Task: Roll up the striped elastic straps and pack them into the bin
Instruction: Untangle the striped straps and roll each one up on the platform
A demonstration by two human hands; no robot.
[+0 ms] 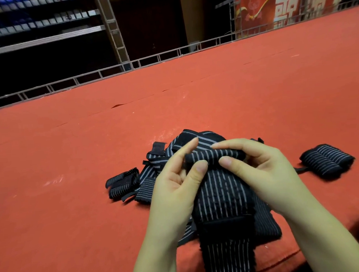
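Item in hand: black elastic strap with thin white lengthwise stripes [222, 198], held above the near edge of the table; its far end is turned over into a small starting roll [212, 157], the rest hanging toward the viewer, a plain black fastening patch [226, 222] crossing it lower down.

Left hand [177, 182]: thumb and forefinger pinched on the left end of the roll.
Right hand [258, 166]: thumb and curled fingers clamped on the right end.

Beneath and beyond: loose heap of like striped straps [155, 169], tangled, unrolled.
To the right, well apart from the heap: one finished rolled strap [327, 161], lying on the cloth.
Support: table covered in orange-red felt cloth [192, 93].
Bin: not in view.

Stage, by judgement: rolling only just begun.

Hazards, by judgement:
- Uneven pressure between the two hands would send the roll conical.
- Elastic springs back; a slackened pinch lets the first turn uncoil.
- The fastening patch may catch the heap's fabric if the hanging tail drags across it.
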